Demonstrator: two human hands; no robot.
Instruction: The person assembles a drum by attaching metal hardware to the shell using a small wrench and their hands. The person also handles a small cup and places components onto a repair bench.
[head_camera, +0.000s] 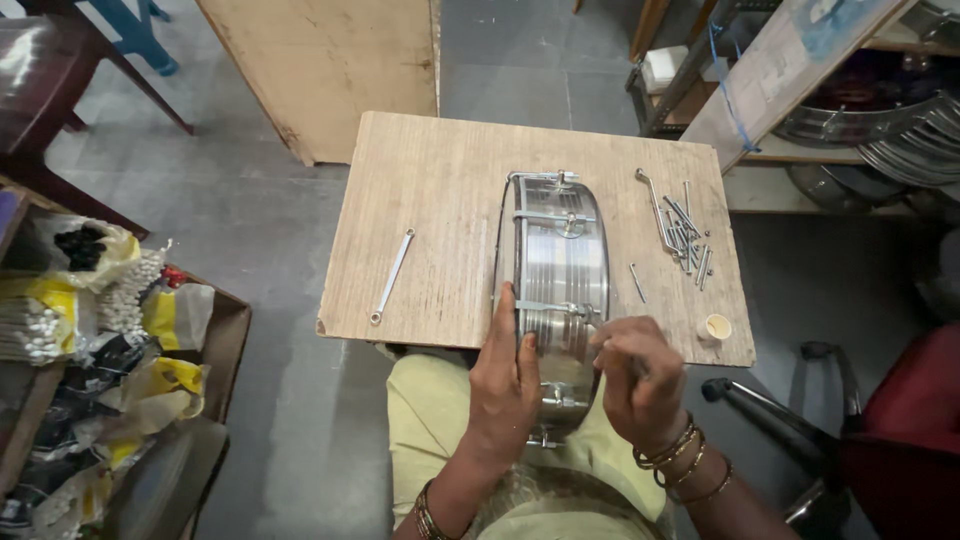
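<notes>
Far left of our grips, a cardboard box (215, 345) on the floor holds crumpled yellow and clear bags; what is inside them is hard to make out. A slim wrench (392, 275) lies on the wooden tabletop (430, 200), well left of our left hand (505, 385). That grip lies flat and spread against the steel drum shell (560, 270), which stands on edge, its near end hidden behind both hands. Our right hand (640, 380) is pinched narrow on something small at the shell's side; we cannot tell what. Beyond it lie loose tension rods (682, 235), with a small cream cup (717, 326) just right.
</notes>
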